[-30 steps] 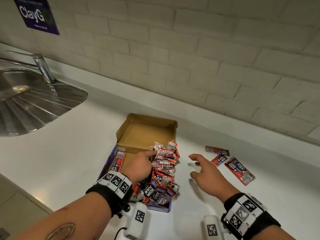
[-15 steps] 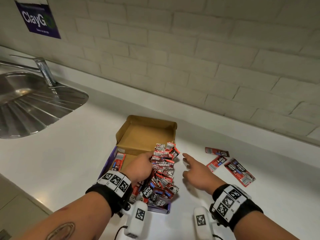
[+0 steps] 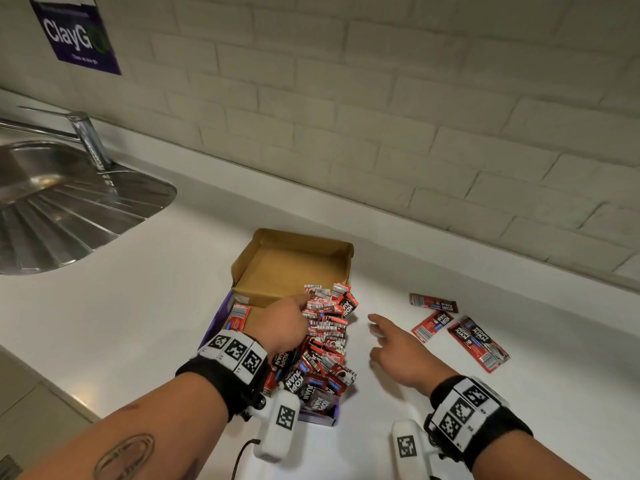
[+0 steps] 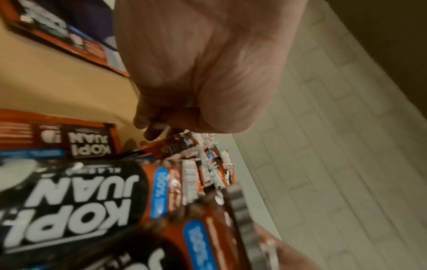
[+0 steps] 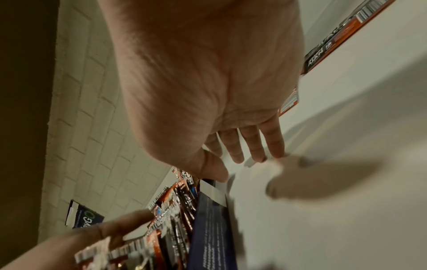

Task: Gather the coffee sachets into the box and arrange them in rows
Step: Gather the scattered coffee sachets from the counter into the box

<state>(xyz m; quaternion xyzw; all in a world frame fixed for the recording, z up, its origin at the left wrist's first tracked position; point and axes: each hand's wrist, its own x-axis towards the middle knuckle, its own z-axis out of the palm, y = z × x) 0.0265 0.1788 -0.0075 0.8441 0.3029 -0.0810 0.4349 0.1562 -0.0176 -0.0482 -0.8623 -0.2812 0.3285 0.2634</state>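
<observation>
I am steadying the sachet row [image 3: 327,327] in the box [image 3: 294,261] with my left hand [image 3: 282,325], fingers curled on it; my right hand [image 3: 398,351] is hovering spread and empty. Next, I judge, comes fetching the loose sachets [image 3: 476,339] lying on the desk [image 3: 138,306].

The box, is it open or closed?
Open. The box has its brown lid flipped back toward the wall, and the sachets inside are showing.

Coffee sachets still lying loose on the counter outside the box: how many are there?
3, all right of the box, beyond the right hand: far sachet nearest the wall, middle sachet, near sachet closest to the person. None seems hidden.
</observation>
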